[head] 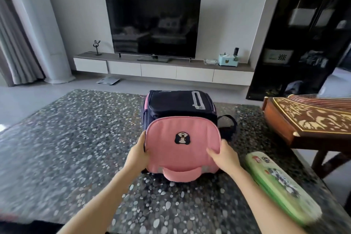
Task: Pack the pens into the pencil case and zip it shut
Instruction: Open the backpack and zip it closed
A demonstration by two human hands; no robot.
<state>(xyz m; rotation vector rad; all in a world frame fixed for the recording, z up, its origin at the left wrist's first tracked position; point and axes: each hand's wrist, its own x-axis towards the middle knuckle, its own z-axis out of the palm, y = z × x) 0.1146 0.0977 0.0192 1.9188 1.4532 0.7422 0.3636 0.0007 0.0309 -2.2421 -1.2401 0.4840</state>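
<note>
A navy and pink school backpack (180, 138) stands on the pebble-patterned table (76, 148) in the middle of the view. My left hand (137, 153) grips its pink front pocket at the left edge. My right hand (223, 155) grips the same pocket at the right edge, thumb on the pink face. A long green pencil case (281, 184) lies zipped shut on the table to the right of my right forearm, apart from both hands. No pens are in view.
A carved wooden zither (307, 119) on a stand sits past the table's right edge. Beyond the table are a TV (153, 26) on a low white console (163, 68), a dark cabinet (303, 34) at the right and curtains at the left.
</note>
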